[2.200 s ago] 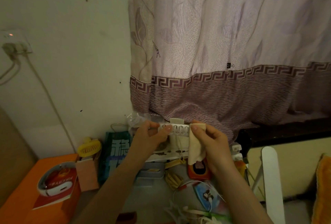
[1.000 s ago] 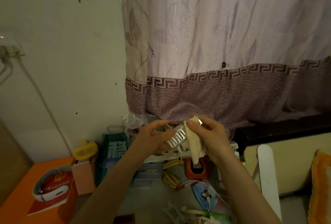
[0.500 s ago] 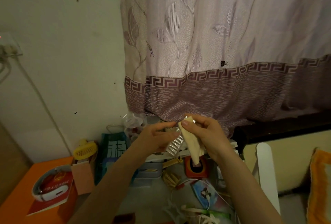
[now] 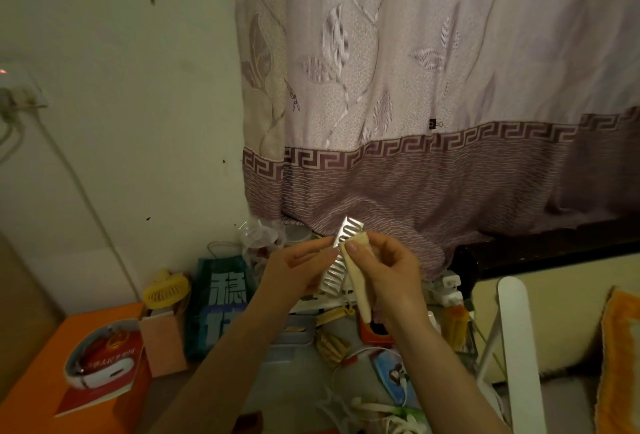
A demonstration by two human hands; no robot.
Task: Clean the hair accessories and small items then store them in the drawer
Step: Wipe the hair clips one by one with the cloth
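left hand [image 4: 300, 269] grips a silver ridged strip [image 4: 340, 257], tilted, held in the air above the cluttered table [image 4: 298, 378]; right hand [image 4: 388, 269] pinches a cream cloth [image 4: 360, 289] against the strip's right edge; hands close together; curtain [image 4: 433, 104] hangs behind.

A silvery ridged strip [image 4: 341, 257], perhaps a foil blister sheet or a comb-like hair clip, is held up in front of the curtain hem. It stands nearly upright, its top tilted right, with the shiny ribbed face toward the camera. A folded cream cloth [image 4: 360, 289] lies against its right edge, hanging down in a narrow roll below it.
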